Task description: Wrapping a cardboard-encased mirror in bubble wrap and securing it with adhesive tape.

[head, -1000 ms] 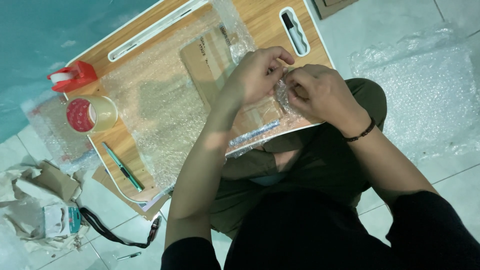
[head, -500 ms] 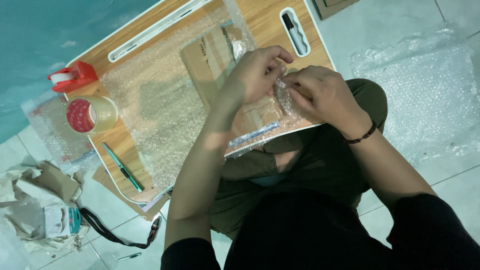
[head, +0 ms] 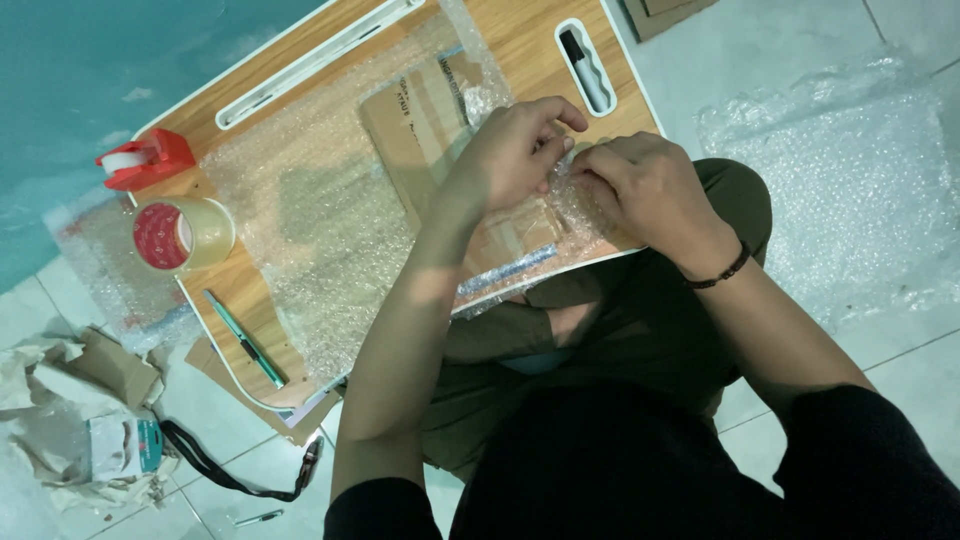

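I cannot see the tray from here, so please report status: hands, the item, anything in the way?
Left hand and right hand both pinching small bubble-wrapped item. Over cardboard piece on bubble wrap sheet. Nothing blocking.

A small bundle wrapped in clear bubble wrap (head: pixel 568 190) sits between the left hand (head: pixel 510 155) and the right hand (head: pixel 650 190), pinched by the fingertips of both at its top edge. Its contents are hidden by the wrap and the fingers. It rests low against the near right part of the wooden tabletop (head: pixel 520 40), on top of a flat brown cardboard piece (head: pixel 420 130). The cardboard lies over a large clear bubble wrap sheet (head: pixel 300 200) spread flat across the middle of the tabletop, slightly crumpled near the hands.
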